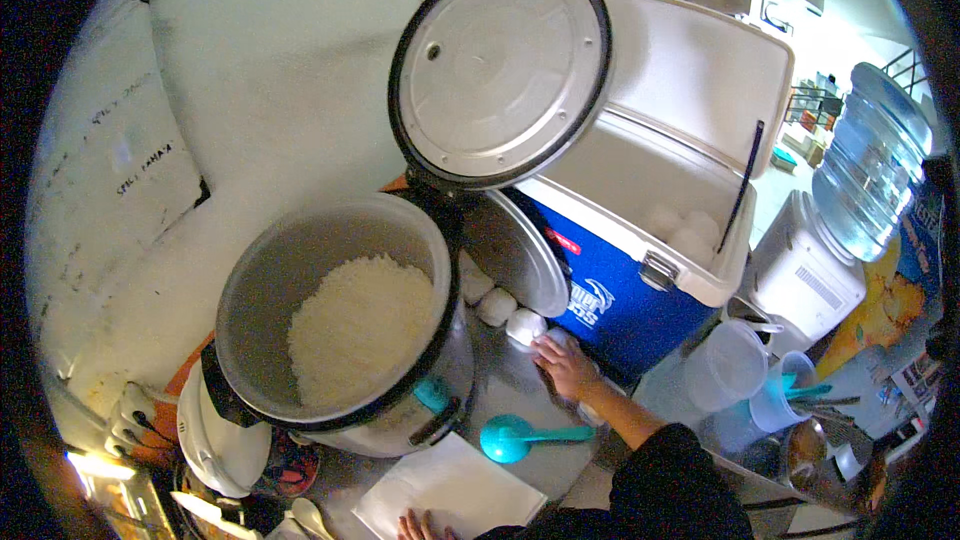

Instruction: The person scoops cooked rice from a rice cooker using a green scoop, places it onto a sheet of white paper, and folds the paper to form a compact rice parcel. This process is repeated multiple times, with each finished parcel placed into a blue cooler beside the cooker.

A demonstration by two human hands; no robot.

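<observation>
My right hand (564, 366) reaches to the end of a row of white wrapped bundles (526, 327) beside the cooler; its fingers touch the nearest one, and whether they grip it cannot be told. At the bottom edge my left hand (424, 526) rests its fingertips on a stack of white paper sheets (457, 484), partly cut off by the view. A turquoise ladle (507, 439) lies on the metal table between the hands. To the left stands a large rice cooker (457, 382), its lid (501, 67) raised, holding white rice (364, 326).
The open blue-and-white cooler (630, 322) holds several white bundles (694, 236). A round metal lid (525, 255) leans against it. Plastic containers (726, 367) stand right of my right arm, near a water bottle (870, 161). A white appliance (225, 435) sits left of the rice cooker.
</observation>
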